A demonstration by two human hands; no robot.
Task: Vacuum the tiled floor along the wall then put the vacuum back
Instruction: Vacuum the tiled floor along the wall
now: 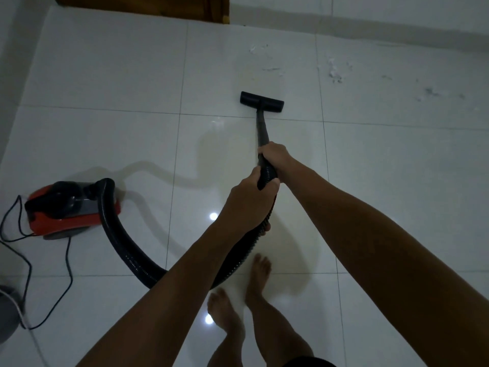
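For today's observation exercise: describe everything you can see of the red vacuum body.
The vacuum body is a small red canister with a black top and a grey panel, plastic by its look. It sits on the white tiled floor at the left. A black ribbed hose leaves its top and curves toward the hands. A thin black cord trails from it across the tiles.

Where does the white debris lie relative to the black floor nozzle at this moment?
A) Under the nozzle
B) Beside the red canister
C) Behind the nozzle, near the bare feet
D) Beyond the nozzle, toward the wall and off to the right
D: the white debris sits past the floor nozzle, nearer the wall, mostly to its right.
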